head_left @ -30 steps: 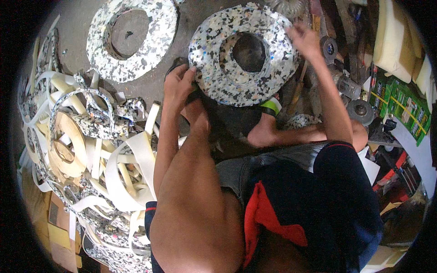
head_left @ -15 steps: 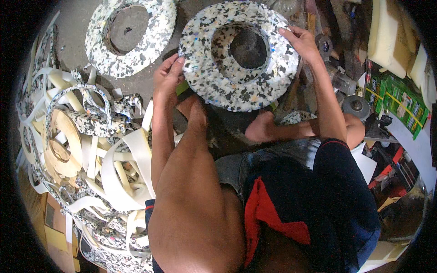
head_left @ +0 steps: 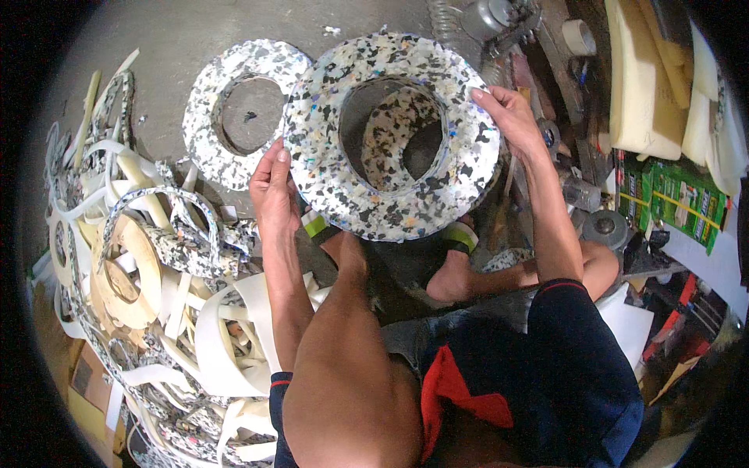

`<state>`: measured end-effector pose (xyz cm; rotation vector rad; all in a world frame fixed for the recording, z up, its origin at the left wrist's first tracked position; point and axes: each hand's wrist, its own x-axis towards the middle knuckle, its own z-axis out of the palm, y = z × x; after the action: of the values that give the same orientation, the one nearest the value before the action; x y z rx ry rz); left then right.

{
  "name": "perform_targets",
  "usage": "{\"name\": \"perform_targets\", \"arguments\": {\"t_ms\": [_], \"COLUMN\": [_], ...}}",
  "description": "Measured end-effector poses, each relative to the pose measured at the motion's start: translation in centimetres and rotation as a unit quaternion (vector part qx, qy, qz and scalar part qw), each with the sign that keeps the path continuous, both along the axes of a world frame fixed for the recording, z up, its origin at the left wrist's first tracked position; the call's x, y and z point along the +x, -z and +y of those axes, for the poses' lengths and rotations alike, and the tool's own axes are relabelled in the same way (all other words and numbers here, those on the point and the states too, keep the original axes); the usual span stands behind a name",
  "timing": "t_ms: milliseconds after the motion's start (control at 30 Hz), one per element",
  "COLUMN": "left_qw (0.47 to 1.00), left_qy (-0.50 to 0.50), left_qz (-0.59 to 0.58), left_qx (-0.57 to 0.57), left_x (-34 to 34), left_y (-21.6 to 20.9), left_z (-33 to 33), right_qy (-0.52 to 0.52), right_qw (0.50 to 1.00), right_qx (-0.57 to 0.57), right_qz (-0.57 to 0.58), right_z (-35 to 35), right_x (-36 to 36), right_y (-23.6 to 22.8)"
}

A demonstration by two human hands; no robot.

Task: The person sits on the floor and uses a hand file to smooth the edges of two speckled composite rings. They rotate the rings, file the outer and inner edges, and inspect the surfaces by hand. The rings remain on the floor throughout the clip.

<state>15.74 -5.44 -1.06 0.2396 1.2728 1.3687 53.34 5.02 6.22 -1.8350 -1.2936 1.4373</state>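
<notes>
A thick ring of black-and-white speckled foam (head_left: 312, 132) is held up in front of me, its flat face toward me. My left hand (head_left: 273, 191) pinches its left edge, the thumb on the face. At the upper right edge, my right hand (head_left: 511, 121) grips it with the thumb on top and the fingers behind. Through its hole I see part of another speckled foam piece (head_left: 386, 132) with a curved edge, lower down; the rest of it is hidden. A similar speckled ring (head_left: 207, 117) lies on the floor to the left, partly covered by the held one.
Cream and speckled foam offcuts (head_left: 226, 335) are heaped at left. On the right stand cream foam blocks (head_left: 644, 86), green packages (head_left: 683, 199), a grey metal disc (head_left: 603, 226), a clear jar (head_left: 581, 191) and a tape roll (head_left: 578, 37). My bare legs and feet frame the grey floor (head_left: 172, 62).
The held ring has shifted left relative to the floor and now overlaps the floor ring's right edge. More of the piece behind shows through its hole. Both hands keep their hold.
</notes>
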Motion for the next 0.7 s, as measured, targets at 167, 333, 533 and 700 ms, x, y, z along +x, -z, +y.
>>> {"name": "perform_targets", "arguments": {"t_ms": [167, 333, 533, 700], "left_qw": [0.992, 0.98, 0.985, 0.978], "left_qy": [-0.055, -0.101, -0.108, -0.115], "left_qz": [-0.063, -0.119, -0.036, -0.031], "left_qx": [0.099, 0.125, 0.13, 0.174], "left_x": [-2.9, -5.2, -8.3, -11.3], "left_y": [-1.2, -2.1, -3.4, -4.5], "left_z": [0.3, 0.9, 1.1, 1.1], "right_qy": [0.029, 0.014, -0.031, -0.063], "right_qw": [0.991, 0.966, 0.964, 0.965], "right_qx": [0.056, 0.086, 0.113, 0.117], "right_qz": [0.121, 0.244, 0.239, 0.226], "right_z": [1.6, 3.7, 6.8, 8.1], "right_x": [-3.9, -8.3, -13.0, -15.8], "right_y": [-0.2, -1.1, -0.6, -0.5]}}
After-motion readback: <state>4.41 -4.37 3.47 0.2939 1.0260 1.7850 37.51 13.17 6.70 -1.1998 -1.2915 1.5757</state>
